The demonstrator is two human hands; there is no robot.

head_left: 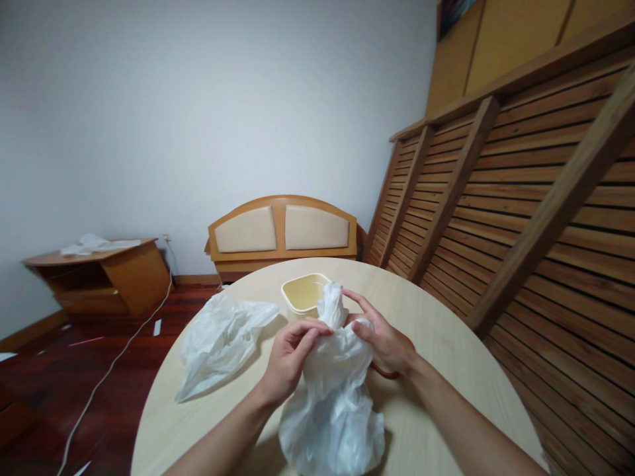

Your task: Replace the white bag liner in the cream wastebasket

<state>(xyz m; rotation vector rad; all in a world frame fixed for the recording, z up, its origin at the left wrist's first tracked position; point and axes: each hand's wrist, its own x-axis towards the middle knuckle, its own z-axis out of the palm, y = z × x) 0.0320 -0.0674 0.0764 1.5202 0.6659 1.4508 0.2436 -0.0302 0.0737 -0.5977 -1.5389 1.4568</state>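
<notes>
A white plastic bag point(332, 423) stands at the near side of the round table point(421, 304), its neck gathered upward. My left hand point(292, 354) pinches the bag's neck from the left, thumb against fingers. On the other side my right hand point(384, 337) is curled around the neck, with the thumb on the plastic and a finger stretched up behind it. The contents of the bag cannot be made out. Just behind the bag's top sits a pale yellow container point(303, 294). Another crumpled white bag point(218, 340) lies on the table's left part.
A reddish-brown curved object point(384, 372) shows partly under my right hand. Beyond the table is a wooden headboard point(280, 231). Slatted wooden panels point(496, 218) lean at the right. A low cabinet point(119, 284) and a white cable point(116, 362) are at the left.
</notes>
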